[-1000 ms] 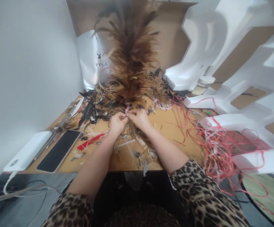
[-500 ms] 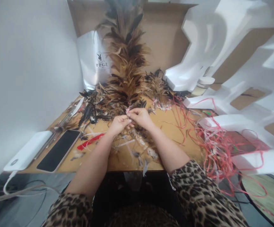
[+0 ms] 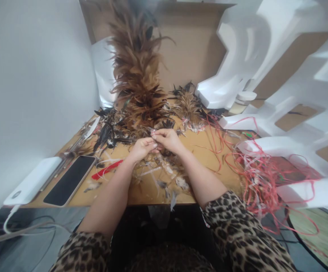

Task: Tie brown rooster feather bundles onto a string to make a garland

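A tall feather duster with brown and black plumes stands before me, leaning a little to the left. At its lower end my left hand is closed, thumb and fingers pinched together. Just above and to the right, my right hand pinches the same end, its fingertips touching the left ones. What exactly lies between the fingertips is too small to tell. Loose dark feathers lie to the left of the hands. A bundle of brown feathers rests behind them on the right.
A phone and a white power bank lie on the left of the table. A red strip lies near my left forearm. Tangled pink string and white foam pieces occupy the right. A silver bag stands behind.
The feather duster has swung to the left and turned, and now covers more of the silver bag. Both hands stay in nearly the same place, still pinched at its lower end.
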### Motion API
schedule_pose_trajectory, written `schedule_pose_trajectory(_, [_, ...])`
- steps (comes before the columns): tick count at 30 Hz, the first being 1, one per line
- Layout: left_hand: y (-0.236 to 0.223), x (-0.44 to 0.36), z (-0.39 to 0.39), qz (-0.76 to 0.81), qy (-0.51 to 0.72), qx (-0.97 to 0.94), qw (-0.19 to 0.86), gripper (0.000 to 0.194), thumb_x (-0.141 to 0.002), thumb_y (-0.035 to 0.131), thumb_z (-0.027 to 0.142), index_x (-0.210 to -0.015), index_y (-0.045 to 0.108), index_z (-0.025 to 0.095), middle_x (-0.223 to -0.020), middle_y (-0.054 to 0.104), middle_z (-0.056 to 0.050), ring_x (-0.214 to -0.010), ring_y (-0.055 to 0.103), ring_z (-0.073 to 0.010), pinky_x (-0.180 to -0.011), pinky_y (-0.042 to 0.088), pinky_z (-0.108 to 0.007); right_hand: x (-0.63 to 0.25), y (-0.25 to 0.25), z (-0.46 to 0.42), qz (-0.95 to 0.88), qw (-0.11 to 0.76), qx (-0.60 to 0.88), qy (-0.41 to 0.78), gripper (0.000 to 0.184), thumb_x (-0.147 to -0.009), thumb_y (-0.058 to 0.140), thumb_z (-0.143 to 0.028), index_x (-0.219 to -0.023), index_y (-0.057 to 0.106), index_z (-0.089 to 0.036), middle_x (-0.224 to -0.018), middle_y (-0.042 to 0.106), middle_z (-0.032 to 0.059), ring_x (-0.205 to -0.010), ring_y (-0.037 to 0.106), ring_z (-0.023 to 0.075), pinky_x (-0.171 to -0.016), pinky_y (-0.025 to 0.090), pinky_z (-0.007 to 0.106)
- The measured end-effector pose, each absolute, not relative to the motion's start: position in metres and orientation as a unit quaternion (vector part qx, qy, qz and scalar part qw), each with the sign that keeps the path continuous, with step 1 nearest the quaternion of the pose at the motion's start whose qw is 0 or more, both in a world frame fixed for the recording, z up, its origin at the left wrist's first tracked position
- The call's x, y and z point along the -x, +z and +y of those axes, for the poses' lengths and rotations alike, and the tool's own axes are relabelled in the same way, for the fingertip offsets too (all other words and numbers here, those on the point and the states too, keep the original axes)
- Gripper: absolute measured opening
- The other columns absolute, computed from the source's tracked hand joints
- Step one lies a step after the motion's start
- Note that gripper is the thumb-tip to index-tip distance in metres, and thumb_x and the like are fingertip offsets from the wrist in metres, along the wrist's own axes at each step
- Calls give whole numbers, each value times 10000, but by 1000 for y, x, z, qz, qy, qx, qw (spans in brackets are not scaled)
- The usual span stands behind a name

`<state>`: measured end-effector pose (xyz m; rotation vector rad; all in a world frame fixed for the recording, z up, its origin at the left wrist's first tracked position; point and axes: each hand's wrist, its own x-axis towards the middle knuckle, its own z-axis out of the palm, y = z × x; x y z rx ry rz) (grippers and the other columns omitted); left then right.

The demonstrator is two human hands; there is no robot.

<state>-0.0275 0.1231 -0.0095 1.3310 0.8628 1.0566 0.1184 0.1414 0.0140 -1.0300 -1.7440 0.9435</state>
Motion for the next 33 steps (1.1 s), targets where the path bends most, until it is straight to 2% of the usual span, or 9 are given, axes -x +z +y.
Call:
schedule_pose_trajectory(4, [-11, 26, 124, 401, 474, -548, 560, 355, -521, 820, 408, -670, 663, 127, -644, 672, -51, -618, 643, -157, -601, 536, -274, -117, 12, 142, -676, 430, 429, 417, 210, -755, 603, -299, -819, 706, -128, -563, 622, -6, -472, 526, 101, -501, 410, 209])
schedule_pose_trajectory(10, [-14, 23, 128, 467, 516, -531, 483, 295, -470, 829, 299, -587, 616, 131, -503, 575, 18, -445, 505, -91, -489, 451, -228, -110, 8, 143, -726, 430, 471, 257, 172, -758, 605, -257, -769, 732, -142, -690, 696, 27, -619, 592, 124, -580, 405, 211])
schedule_pose_trajectory(14, [-15, 24, 130, 481, 544, -556, 405, 216, -516, 785, 250, -575, 610, 137, -543, 598, 12, -503, 526, -103, -515, 423, -216, -109, 7, 143, -729, 435, 468, 245, 166, -764, 594, -233, -754, 730, -136, -704, 694, 31, -644, 593, 128, -612, 413, 215])
schedule_pose_trajectory(17, [-17, 26, 131, 473, 538, -563, 412, 200, -537, 764, 255, -650, 653, 133, -608, 642, -9, -537, 550, -118, -529, 438, -226, -112, 10, 143, -725, 441, 447, 283, 155, -752, 606, -225, -716, 713, -119, -697, 683, 31, -652, 596, 131, -625, 423, 217])
schedule_pose_trajectory(20, [-17, 27, 131, 436, 516, -561, 478, 248, -573, 748, 305, -734, 684, 128, -625, 657, -25, -523, 558, -123, -503, 447, -234, -115, 13, 141, -694, 459, 419, 364, 159, -736, 623, -258, -724, 687, -113, -628, 648, 14, -600, 584, 128, -586, 432, 220])
schedule_pose_trajectory(23, [-15, 28, 129, 411, 496, -574, 506, 257, -600, 738, 339, -730, 699, 120, -627, 669, -45, -529, 574, -125, -514, 466, -236, -116, 14, 140, -658, 446, 405, 452, 166, -728, 622, -276, -746, 665, -117, -538, 602, -6, -514, 565, 128, -541, 442, 231])
schedule_pose_trajectory(25, [-15, 27, 129, 427, 501, -571, 490, 253, -591, 750, 339, -706, 703, 118, -615, 671, -47, -507, 561, -116, -500, 462, -231, -114, 14, 140, -645, 437, 420, 465, 160, -727, 618, -270, -755, 665, -120, -532, 602, -5, -495, 564, 129, -535, 447, 235])
schedule_pose_trajectory(30, [-16, 26, 130, 478, 533, -531, 454, 265, -525, 797, 323, -659, 686, 123, -593, 663, -28, -472, 530, -103, -451, 442, -218, -110, 8, 142, -696, 458, 454, 316, 142, -729, 602, -238, -681, 671, -123, -631, 646, 23, -598, 569, 127, -577, 425, 217])
schedule_pose_trajectory(33, [-16, 26, 130, 480, 521, -533, 462, 289, -529, 798, 332, -676, 679, 113, -600, 653, -20, -476, 527, -97, -467, 460, -222, -111, 5, 144, -720, 461, 433, 284, 154, -743, 583, -225, -680, 672, -117, -668, 654, 31, -640, 565, 125, -602, 415, 211])
